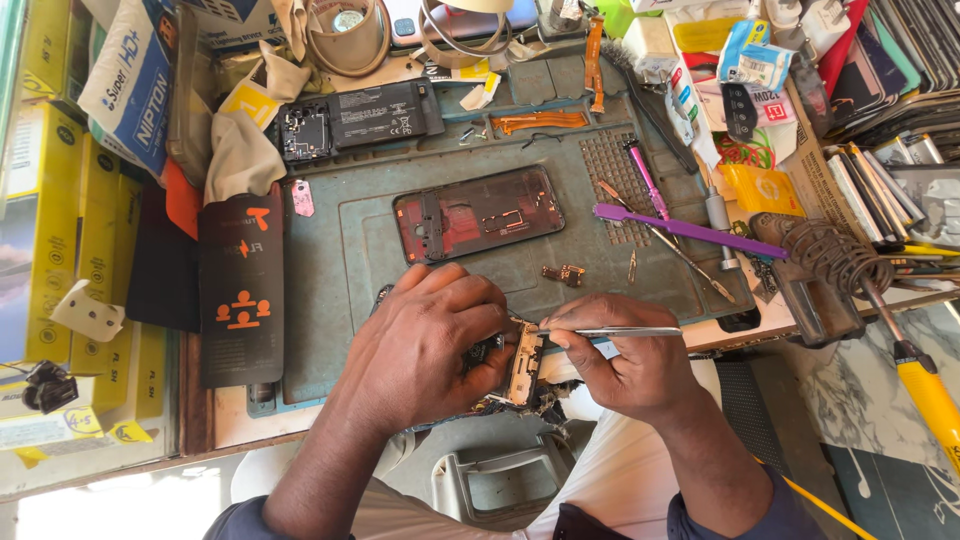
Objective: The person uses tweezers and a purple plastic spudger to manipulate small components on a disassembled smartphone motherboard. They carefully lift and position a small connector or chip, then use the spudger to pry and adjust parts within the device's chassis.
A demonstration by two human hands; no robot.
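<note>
At the desk's [770, 305] left edge lies a black phone cover [240, 285] with orange marks. Near the front edge, my left hand [425, 345] has its grip clenched around a small circuit board [523, 362]. My right hand [625, 360] pinches metal tweezers [610, 332], tips touching that board. Behind them, mid-mat, lies a red phone frame [478, 213]; a purple pry tool [685, 229] lies further right.

Yellow boxes [45, 230] stacked far left, white-and-blue pouch [125, 75] top left, blue-white packet [752, 55] top right
</note>
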